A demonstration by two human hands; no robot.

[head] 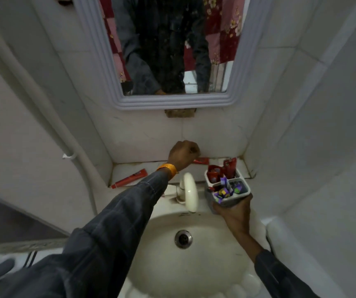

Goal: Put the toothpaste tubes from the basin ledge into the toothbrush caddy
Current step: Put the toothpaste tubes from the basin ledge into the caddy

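Observation:
My left hand (183,154) reaches over the tap to the back of the ledge, its fingers closed on the end of a red toothpaste tube (201,161) that lies against the wall. A second red toothpaste tube (129,179) lies flat at the ledge's left end. My right hand (233,211) grips the grey toothbrush caddy (226,188) from below, holding it at the right of the tap. Red tubes stand in the caddy's rear compartments and purple packets fill the front one.
A cream tap (189,193) stands between my two arms at the basin's back. The white basin (215,254) with its drain (183,238) lies below. A mirror (172,50) hangs above the ledge. Tiled walls close in left and right.

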